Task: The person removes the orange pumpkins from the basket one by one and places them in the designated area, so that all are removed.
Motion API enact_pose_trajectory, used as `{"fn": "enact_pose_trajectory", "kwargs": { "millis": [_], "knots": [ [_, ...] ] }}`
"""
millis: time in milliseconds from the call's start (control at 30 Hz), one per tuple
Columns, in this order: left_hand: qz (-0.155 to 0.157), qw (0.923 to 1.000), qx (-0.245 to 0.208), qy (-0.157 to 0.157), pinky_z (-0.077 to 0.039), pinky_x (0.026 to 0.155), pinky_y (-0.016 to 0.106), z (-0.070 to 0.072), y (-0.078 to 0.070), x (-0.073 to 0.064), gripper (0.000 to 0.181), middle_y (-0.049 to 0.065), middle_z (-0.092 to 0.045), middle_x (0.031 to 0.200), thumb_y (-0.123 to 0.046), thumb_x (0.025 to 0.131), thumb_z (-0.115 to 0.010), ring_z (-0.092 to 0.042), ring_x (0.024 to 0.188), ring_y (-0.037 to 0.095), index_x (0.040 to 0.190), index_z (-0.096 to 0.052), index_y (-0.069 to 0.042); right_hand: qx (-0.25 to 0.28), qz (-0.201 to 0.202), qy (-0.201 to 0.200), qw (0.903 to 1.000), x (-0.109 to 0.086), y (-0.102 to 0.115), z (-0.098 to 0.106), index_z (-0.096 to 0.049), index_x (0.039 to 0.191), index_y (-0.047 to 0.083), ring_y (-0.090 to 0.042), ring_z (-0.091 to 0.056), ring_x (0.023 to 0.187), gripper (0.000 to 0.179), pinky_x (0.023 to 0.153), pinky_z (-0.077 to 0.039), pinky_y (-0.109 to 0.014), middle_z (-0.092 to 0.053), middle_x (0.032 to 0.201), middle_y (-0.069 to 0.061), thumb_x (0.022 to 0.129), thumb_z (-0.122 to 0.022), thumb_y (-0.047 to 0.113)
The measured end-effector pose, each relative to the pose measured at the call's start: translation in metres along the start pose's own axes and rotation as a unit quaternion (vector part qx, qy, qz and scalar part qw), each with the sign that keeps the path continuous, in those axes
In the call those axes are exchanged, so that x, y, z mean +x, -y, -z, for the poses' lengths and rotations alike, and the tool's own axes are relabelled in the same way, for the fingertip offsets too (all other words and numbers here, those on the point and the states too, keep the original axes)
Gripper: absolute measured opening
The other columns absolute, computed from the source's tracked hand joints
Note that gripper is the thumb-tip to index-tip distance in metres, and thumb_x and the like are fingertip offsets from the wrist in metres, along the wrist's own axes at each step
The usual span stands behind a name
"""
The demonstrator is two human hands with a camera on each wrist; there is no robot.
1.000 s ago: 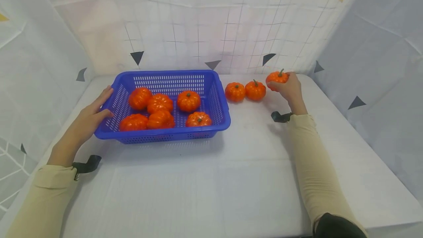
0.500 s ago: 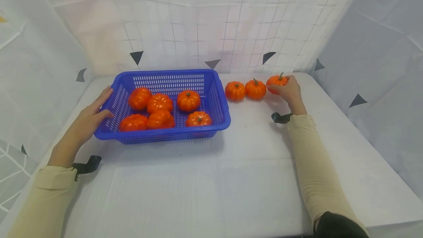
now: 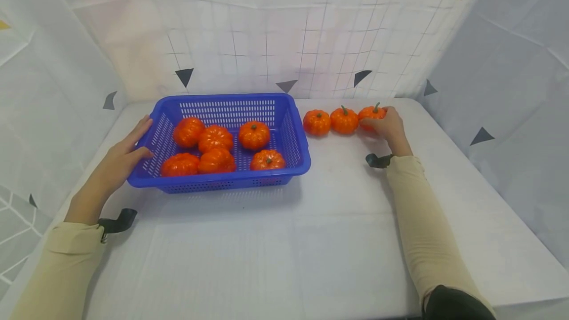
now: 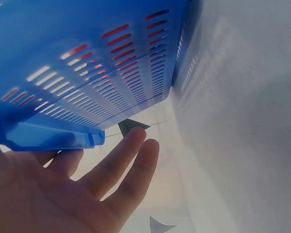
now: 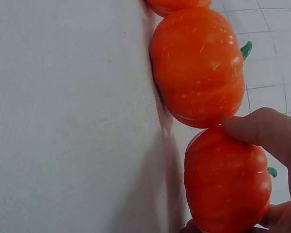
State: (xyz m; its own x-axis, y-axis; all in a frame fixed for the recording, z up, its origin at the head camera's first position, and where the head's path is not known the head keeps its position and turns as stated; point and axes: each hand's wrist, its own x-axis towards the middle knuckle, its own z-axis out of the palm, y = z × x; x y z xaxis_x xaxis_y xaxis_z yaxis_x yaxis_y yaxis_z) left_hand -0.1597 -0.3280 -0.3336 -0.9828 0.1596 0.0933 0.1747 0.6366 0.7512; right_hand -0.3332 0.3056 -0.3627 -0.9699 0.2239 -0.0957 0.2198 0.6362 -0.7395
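Ribbed orange pumpkin, upright; well to its left, a slotted blue basket, also upright.

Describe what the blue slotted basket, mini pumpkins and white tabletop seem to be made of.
Blue slotted basket: probably molded plastic, smooth with a slight sheen; thin walls with regular slots.
Mini pumpkins: glossy, perhaps plastic or lacquered foam; bright highlights on the skin, though real ones can't be ruled out.
White tabletop: matte, possibly cloth- or paper-covered; faint crease lines.
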Motion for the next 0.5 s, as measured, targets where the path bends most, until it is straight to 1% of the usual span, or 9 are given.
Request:
{"fn": "enact_pose_trajectory", "kwargs": {
  "millis": [300,500],
  "knots": [
    [-0.003,1.0000,0.003,-0.001,-0.005,0.115,0.076,-0.0001,0.0010,0.0006,0.072,0.006,0.001,0.174,-0.015,0.106,-0.043,0.001,0.156,0.043,0.168,-0.008,-0.025,-0.012,0.007,0.008,0.9999,0.0028,-0.0061,-0.0011,-0.025,0.156,-0.010,-0.047,-0.039,0.134,0.096,0.118,-0.033,-0.056,-0.039,0.151,-0.032,0.091,-0.076,0.039],
    [0.000,1.0000,0.003,0.000,-0.006,0.114,0.076,0.0002,-0.0006,0.0001,0.072,0.006,0.002,0.174,-0.016,0.106,-0.043,0.001,0.156,0.043,0.168,-0.008,-0.025,-0.019,-0.001,0.018,0.9997,0.0040,-0.0059,-0.0020,-0.023,0.157,-0.009,-0.047,-0.038,0.135,0.097,0.119,-0.031,-0.057,-0.037,0.153,-0.032,0.092,-0.075,0.040]
  ]
}}
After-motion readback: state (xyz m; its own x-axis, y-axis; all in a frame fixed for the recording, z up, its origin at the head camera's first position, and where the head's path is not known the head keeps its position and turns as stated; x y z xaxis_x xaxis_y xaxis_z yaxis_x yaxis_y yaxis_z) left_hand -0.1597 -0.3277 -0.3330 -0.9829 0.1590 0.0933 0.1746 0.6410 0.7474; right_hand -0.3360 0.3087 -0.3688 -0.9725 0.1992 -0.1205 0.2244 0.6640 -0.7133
